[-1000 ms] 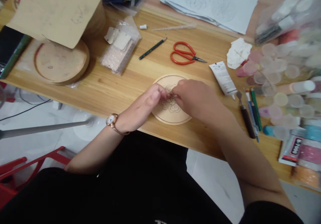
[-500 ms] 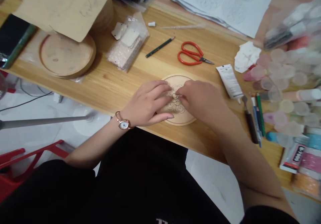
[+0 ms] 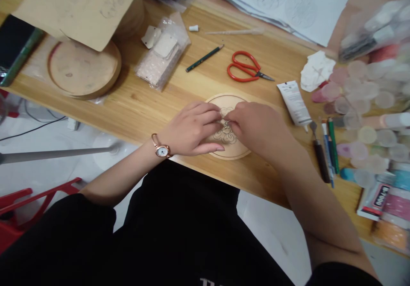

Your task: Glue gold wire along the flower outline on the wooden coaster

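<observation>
A round, pale wooden disc [image 3: 231,152] with a flower-like line pattern lies flat near the table's front edge. Across its left side rests my left hand [image 3: 196,128], fingers stretched out and the thumb apart, with the fingertips near the middle of the pattern. My right hand [image 3: 259,123] comes in from the right, its thumb and forefinger pinched together over the disc's centre. Whatever may be between them is too small or hidden to make out. Both hands cover part of the pattern, and their fingertips almost meet.
Beyond the disc lie red-handled scissors [image 3: 245,67] and a dark pencil [image 3: 205,58]. A white tube [image 3: 294,103], a palette knife [image 3: 320,157] and several small pots [image 3: 367,135] are at the right. Plastic-wrapped pieces [image 3: 162,57] and a round wooden tray [image 3: 117,70] sit left.
My left hand has shifted slightly to the right, its fingers drawn closer together near the disc's centre. The right hand stays in nearly the same place, still pinched.
</observation>
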Tool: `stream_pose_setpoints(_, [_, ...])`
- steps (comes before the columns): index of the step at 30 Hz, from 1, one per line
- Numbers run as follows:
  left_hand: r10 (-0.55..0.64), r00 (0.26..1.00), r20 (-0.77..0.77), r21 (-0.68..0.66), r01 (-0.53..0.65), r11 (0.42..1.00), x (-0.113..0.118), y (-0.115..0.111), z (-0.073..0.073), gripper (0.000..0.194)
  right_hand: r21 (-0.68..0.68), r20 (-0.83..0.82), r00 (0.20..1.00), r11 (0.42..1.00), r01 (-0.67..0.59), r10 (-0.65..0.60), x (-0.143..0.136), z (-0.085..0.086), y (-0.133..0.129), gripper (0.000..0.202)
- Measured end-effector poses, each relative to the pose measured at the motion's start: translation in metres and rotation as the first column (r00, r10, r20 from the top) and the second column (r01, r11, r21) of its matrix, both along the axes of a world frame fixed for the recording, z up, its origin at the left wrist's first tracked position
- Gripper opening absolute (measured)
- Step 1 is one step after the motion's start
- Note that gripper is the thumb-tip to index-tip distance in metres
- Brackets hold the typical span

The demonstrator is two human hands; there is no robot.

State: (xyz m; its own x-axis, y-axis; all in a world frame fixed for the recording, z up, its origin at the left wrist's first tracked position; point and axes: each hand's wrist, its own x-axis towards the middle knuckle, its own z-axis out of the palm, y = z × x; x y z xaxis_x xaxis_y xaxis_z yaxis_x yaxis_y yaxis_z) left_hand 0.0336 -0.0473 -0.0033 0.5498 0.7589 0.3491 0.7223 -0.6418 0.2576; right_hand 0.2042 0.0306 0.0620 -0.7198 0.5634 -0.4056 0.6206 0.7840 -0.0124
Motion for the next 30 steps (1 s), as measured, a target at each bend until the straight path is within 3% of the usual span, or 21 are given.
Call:
stream_pose_setpoints(13, [-0.017,0.998,-0.057,0.072,0.021,0.997,0.0012,-0.0005,0.0006,0.059,0.006,0.017,1.000,1.000,-0.018,0.018,0.0004,0.0002,-0.0013,0.037])
stream_pose_setpoints(30, [-0.027,0.996,-0.085,0.057,0.032,0.998,0.0006,0.0034,0.0014,0.056,-0.001,0.041,0.999,1.000,-0.013,0.013,-0.0013,0.0012,-0.0009,0.034])
